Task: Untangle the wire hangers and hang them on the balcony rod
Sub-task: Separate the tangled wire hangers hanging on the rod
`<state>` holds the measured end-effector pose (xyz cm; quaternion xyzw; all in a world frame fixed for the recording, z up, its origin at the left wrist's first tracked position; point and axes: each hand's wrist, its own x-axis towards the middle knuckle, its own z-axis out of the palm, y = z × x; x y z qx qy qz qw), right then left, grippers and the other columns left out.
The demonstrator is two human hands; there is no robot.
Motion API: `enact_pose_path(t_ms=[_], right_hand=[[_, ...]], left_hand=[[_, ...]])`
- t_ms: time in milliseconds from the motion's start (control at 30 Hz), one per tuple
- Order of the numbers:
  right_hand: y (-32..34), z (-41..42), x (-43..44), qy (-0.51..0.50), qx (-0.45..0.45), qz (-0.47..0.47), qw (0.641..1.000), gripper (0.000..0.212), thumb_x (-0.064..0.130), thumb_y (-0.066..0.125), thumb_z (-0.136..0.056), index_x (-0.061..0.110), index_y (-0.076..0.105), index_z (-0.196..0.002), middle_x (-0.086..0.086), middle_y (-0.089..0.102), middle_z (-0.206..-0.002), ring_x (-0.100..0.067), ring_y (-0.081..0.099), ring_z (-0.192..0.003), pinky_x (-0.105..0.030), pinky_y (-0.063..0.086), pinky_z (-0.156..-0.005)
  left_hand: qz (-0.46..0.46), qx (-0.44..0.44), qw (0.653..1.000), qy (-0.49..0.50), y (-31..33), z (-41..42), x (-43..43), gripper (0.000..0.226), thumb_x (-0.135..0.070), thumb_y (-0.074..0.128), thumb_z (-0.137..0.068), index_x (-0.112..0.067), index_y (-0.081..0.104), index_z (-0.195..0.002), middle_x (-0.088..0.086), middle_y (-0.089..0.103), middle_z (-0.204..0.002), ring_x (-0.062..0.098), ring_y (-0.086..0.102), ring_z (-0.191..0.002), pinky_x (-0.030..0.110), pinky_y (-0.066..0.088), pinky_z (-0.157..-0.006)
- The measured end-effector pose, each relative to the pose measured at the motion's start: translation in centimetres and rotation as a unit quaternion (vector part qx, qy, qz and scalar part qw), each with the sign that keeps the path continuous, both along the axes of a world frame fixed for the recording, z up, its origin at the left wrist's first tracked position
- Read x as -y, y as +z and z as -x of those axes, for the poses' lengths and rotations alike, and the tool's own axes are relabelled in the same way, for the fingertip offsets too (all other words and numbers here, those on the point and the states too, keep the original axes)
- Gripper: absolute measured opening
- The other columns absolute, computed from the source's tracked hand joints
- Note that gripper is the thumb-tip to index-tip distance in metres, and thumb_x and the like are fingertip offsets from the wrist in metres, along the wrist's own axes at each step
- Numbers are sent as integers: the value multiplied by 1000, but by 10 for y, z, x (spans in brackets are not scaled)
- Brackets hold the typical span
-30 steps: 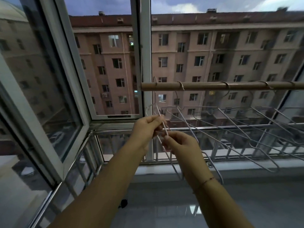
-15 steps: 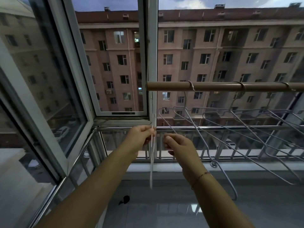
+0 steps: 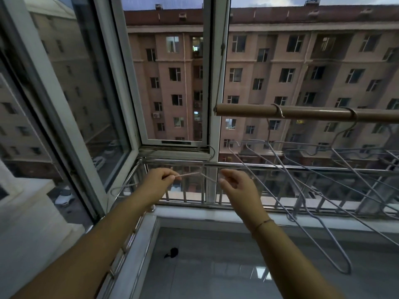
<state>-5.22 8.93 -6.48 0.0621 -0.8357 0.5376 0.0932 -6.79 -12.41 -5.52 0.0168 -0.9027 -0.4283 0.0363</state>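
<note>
Left hand pinches blurred wire hanger between thumb and fingers. Right hand pinches its other end. Other hangers hang on rod, near left end.

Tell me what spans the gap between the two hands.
In the head view, a thin wire hanger stretches from the left hand toward the right hand, blurred, in front of the metal railing.

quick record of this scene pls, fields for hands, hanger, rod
left hand: pinching one end of a wire hanger
right hand: fingers curled at the hanger's other end; grip unclear
held hanger: blurred, in front of the railing, below the rod
rod: two hooks visible over it
hung hangers: overlapping, slanting down to the right
</note>
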Motion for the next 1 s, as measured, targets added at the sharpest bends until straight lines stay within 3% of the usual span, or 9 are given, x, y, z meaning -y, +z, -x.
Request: enact_pose_path(t_ms=[133,300,433,567,633,800,1000], right_hand=[[-5,-3,-1,18,-4,-91,996,37,26,58,-87,16,57,-122,-2,59,-120,-15,54,-112,-37,45,-100],[-1,-20,-11,75,29,-76,994,19,21,53,-91,16,66,-104,3,67,-85,-10,63,-82,-23,54,-77],[8,-32,-21,78,74,7,994,19,11,47,-93,19,65,-93,-1,64,-72,-10,58,-64,-17,51,-61],[22,-46,-24,65,96,103,988,24,6,45,-93,15,67,-92,2,57,-61,-10,51,-56,-18,47,-53],[30,-53,-24,67,85,149,983,24,4,46,-92,14,68,-89,1,55,-59,-11,48,-51,-19,44,-48],[48,-59,-21,67,61,243,966,24,3,46,-92,11,68,-91,1,50,-53,-7,41,-43,-16,36,-41],[69,-54,-17,46,45,298,952,23,8,47,-92,18,68,-89,-6,55,-59,-13,47,-54,-22,40,-51]], left_hand=[[15,-6,999,-36,3,-4,4,25,-14,48,-96,-31,65,-89,-1,60,-106,12,55,-97,18,39,-73],[-20,-18,998,-61,10,-4,-5,22,-13,46,-96,-20,67,-99,1,60,-112,2,52,-93,14,36,-68],[-52,-43,994,-82,15,-1,-21,21,-11,48,-95,-15,68,-101,2,59,-116,-2,51,-96,11,36,-74],[-90,-139,984,60,20,0,-46,13,-17,62,-87,-17,66,-100,2,60,-111,12,54,-96,21,41,-80],[-151,-132,975,94,29,-8,-61,16,-23,63,-87,-16,64,-101,1,64,-103,14,58,-94,23,46,-77],[-297,-12,954,-31,57,-29,-96,16,-24,57,-90,-13,69,-90,2,70,-83,15,64,-80,24,52,-74],[-323,-23,944,-68,81,-29,-117,19,-21,59,-89,-7,71,-87,-4,71,-69,0,67,-61,17,51,-64]])
